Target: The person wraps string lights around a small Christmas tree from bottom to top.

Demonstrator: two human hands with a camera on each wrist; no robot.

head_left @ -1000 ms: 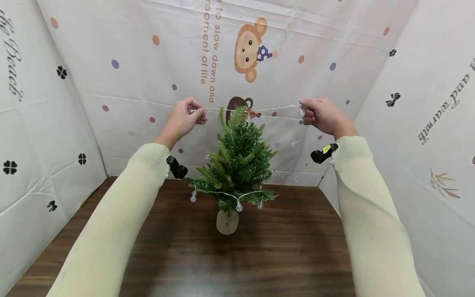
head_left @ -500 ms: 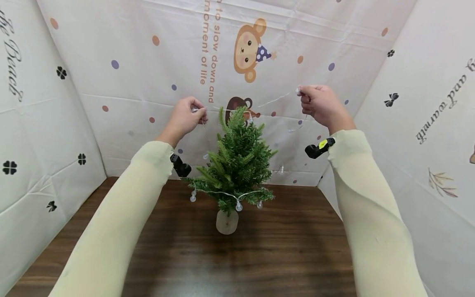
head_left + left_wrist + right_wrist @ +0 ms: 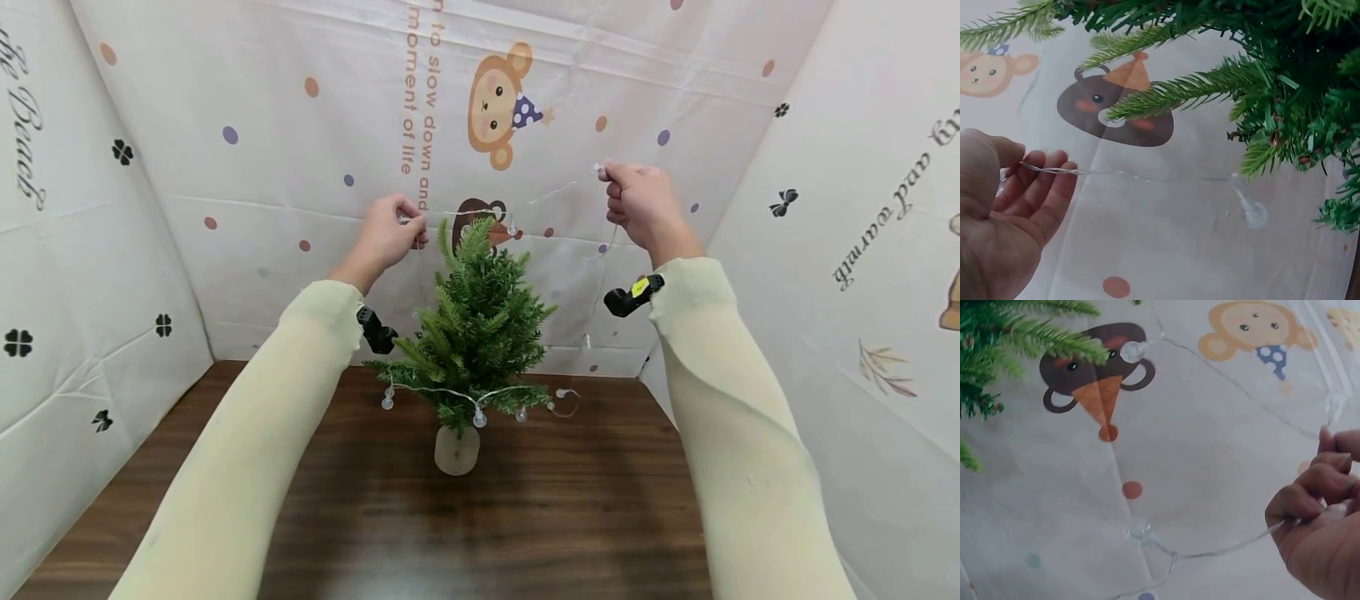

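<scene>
A small green artificial Christmas tree stands upright on the table. A string of lights with clear bulbs crosses its lower branches, one bulb hanging at the front. Left of the treetop, my left hand pinches the string; in the left wrist view its wire runs from the fingers to a hanging bulb. My right hand, higher and to the right, pinches the string beside a bulb. Between the hands, another bulb dangles by the treetop. More string trails below my right hand.
The tree's pale round base sits on a dark wood table. Printed white cloth walls enclose the back and both sides. A loose loop of string hangs off the lower right branches.
My right hand has risen and shifted slightly left, carrying the string up. My left hand has moved a little right, toward the treetop. The trailing string at the right has swung.
</scene>
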